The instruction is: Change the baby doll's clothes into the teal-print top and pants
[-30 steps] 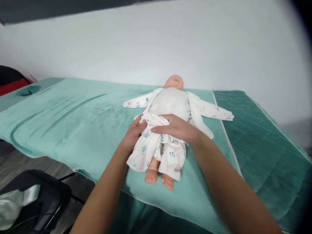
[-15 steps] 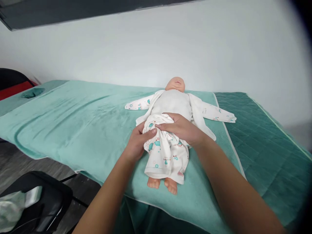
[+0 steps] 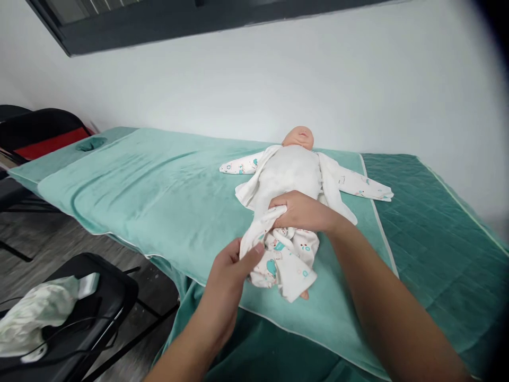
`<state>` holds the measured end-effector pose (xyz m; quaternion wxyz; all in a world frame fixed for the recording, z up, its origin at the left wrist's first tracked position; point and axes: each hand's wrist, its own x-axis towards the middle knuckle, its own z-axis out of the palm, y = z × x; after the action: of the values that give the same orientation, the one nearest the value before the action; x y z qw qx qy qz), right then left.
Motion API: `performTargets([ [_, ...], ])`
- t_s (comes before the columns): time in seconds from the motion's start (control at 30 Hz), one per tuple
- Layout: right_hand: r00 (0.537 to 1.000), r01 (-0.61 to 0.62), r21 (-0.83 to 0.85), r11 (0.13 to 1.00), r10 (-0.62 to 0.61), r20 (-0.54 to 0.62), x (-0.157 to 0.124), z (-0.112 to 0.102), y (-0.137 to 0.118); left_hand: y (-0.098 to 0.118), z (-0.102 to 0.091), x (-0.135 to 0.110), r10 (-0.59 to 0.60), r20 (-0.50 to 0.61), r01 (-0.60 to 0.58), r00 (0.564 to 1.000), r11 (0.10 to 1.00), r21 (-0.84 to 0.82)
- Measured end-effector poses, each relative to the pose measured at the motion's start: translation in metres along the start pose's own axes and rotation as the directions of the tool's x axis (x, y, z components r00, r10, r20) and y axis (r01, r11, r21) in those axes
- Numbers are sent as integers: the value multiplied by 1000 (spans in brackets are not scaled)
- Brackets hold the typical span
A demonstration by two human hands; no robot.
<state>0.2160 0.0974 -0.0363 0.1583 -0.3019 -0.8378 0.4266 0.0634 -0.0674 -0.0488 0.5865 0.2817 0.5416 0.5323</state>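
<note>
- Now the left hand [image 3: 227, 271] pinches cloth of the printed trousers [image 3: 292, 262] between thumb and fingers, by the legs of the doll [image 3: 292, 170].
- At the doll's waist, the right hand [image 3: 301, 211] has its fingers curled on the trousers' upper edge.
- The trousers lie bunched over the doll's legs, a foot [image 3: 304, 294] peeping out.
- Either side of the doll spreads an open jacket [image 3: 363, 187]; any lettering among its prints is too small to read.

White, teal-printed trousers [image 3: 292, 265] are crumpled over the lower end of a face-up baby doll [image 3: 291, 171].
</note>
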Motion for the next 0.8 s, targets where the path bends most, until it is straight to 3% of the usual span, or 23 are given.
performTargets([
  [0.2,994,1,-62,998,6,109,-1,0,3,-21,8,-34,-54,-153,42,987,996,-80],
  [0.33,988,6,-99,995,10,156,-1,-1,5,-48,6,-33,-50,-252,10,966,987,-160],
  [0.47,985,-5,-129,992,27,170,-2,0,5,-62,-6,-26,13,-362,-47,932,995,-86],
  [0.7,990,-60,-212,975,85,113,-6,4,4,-59,-28,-10,117,-224,-49,967,957,287],
  [0.8,990,-71,-263,962,101,103,-8,4,4,-54,-29,-11,94,-145,-32,985,923,383],
])
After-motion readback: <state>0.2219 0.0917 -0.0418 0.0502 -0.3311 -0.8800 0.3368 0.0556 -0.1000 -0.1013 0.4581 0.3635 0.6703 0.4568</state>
